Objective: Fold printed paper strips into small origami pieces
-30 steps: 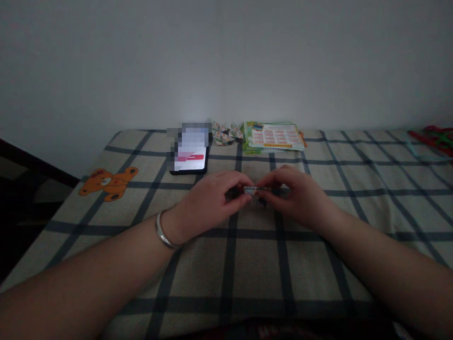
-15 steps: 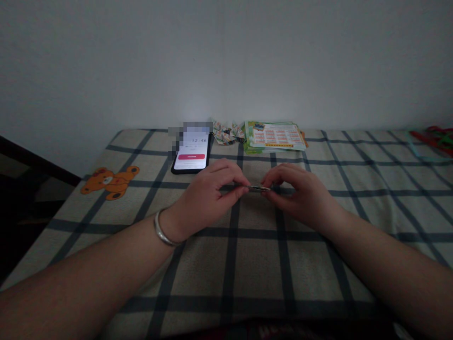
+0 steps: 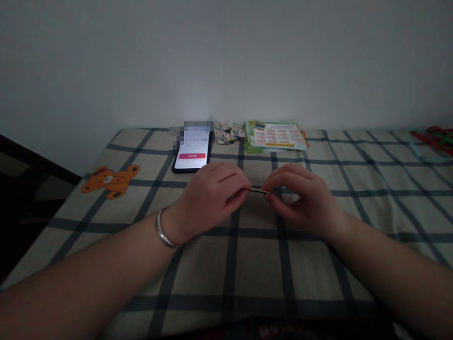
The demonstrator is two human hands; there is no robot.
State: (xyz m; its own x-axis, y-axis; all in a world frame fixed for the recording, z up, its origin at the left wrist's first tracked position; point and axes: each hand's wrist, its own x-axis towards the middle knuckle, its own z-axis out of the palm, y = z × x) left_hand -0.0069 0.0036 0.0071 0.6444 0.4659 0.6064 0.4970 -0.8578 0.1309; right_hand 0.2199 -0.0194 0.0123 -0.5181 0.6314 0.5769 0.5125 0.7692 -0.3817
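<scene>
pale grey wall (image 3: 219,61) backs a checked cream-and-blue cloth (image 3: 198,264) in the head view. the left hand (image 3: 215,193) and right hand (image 3: 302,196) pinch opposite ends of a thin, flat, dark-edged piece (image 3: 259,191) — seen edge-on between them over the cloth, nearer than the black, lit-screened phone (image 3: 191,162). its material i cannot tell. to work it well, keep both pinches level and light — uneven pressure would probably skew it.

Dim overall, colours muted. Phone screen (image 3: 193,150) brightest, a pale glow on the wall (image 3: 226,61) above it. Pixel blocks mask the screen's upper left. Tablecloth (image 3: 198,269) darker toward the near edge; far left nearly black. Thin piece (image 3: 259,191): detail indistinct. Red-and-green items (image 3: 437,138) at right edge soft.
</scene>
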